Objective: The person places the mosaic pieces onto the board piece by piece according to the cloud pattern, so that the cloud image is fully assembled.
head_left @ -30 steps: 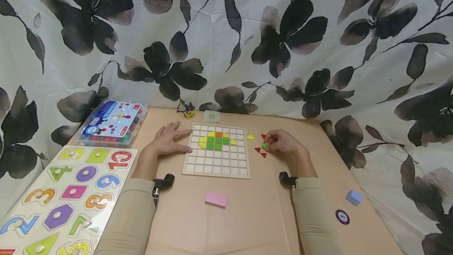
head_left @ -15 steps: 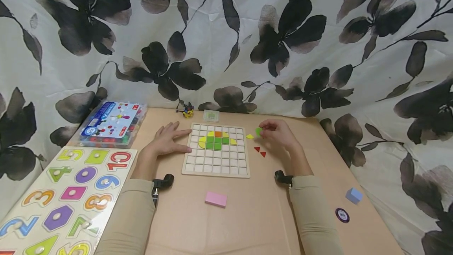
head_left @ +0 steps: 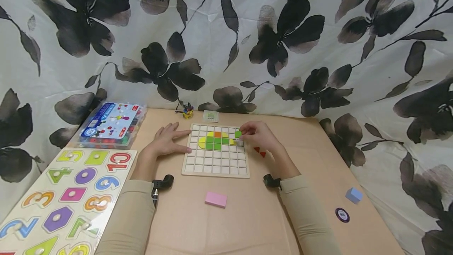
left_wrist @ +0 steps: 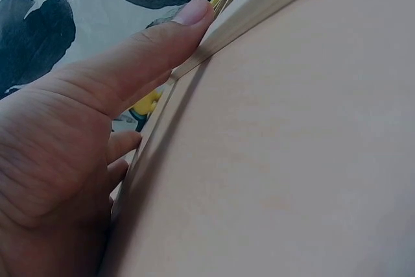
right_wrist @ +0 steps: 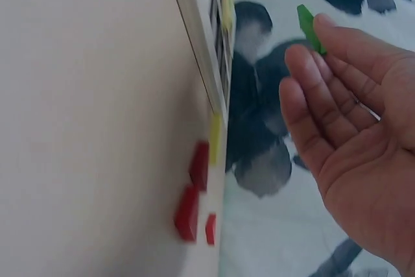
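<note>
A white gridded board (head_left: 216,163) lies on the table with green, yellow and orange tiles (head_left: 213,142) grouped in its upper middle. My left hand (head_left: 165,141) rests at the board's left edge, thumb and index finger spread against the frame. In the left wrist view the thumb (left_wrist: 162,40) lies along the rim. Thumb and fingertips of my right hand (head_left: 263,137) pinch a green square tile (head_left: 238,133) over the board's upper right. The right wrist view shows that tile (right_wrist: 310,28) raised above the board. Red triangles (head_left: 262,154) lie below the right hand; a yellow piece (right_wrist: 214,139) lies beside the board.
A small patterned card (head_left: 210,116) and a toy figure (head_left: 187,111) stand behind the board. A clear plastic case (head_left: 111,123) and a number puzzle board (head_left: 118,172) are at left. A pink block (head_left: 216,199) lies in front; a blue block (head_left: 354,195) and round chip (head_left: 342,215) sit right.
My right hand has carried the green tile from beside the red triangles leftward and slightly away to over the board's upper right. The left hand stays at the board's edge.
</note>
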Demonstrator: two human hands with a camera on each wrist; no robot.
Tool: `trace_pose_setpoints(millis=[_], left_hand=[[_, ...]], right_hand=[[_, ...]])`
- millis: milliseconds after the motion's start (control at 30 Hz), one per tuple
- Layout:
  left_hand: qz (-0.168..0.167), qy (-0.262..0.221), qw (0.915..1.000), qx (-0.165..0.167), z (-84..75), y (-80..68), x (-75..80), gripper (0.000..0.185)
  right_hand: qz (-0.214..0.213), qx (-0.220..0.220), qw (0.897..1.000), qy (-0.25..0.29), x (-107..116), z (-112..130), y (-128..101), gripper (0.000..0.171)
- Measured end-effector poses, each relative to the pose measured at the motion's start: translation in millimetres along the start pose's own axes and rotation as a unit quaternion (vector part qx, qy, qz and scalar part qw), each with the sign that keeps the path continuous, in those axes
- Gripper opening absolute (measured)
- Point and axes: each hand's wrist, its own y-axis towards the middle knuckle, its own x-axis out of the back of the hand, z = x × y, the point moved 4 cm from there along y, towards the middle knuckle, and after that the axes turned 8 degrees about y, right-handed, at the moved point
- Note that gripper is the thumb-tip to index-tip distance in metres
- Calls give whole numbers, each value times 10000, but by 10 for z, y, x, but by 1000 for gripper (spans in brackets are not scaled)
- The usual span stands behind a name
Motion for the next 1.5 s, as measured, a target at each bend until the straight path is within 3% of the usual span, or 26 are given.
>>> trace_pose_setpoints(millis=[133, 467, 767, 1067, 1267, 1500], left_hand=[[1, 11, 10000, 11, 3, 1, -4, 88], [-9, 3, 10000, 13, -6, -4, 0, 88], [-42, -11, 10000, -31, -32, -21, 16, 87], [-31, -23, 10000, -12, -18, -19, 7, 87], [-43, -32, 10000, -19, -22, -11, 11, 87], [-25, -53, 10000, 15, -15, -7, 10, 88]], right_hand=[[187, 117, 9996, -148, -167, 57, 27, 27], [623, -154, 9970, -425, -443, 98, 55, 26], [1014, -228, 9926, -623, -558, 64, 70, 24], [1078, -286, 9915, -665, -587, 46, 84, 24], [886, -159, 9928, -789, -481, 59, 83, 33], [-65, -191, 9981, -578, -80, 48, 31, 38]])
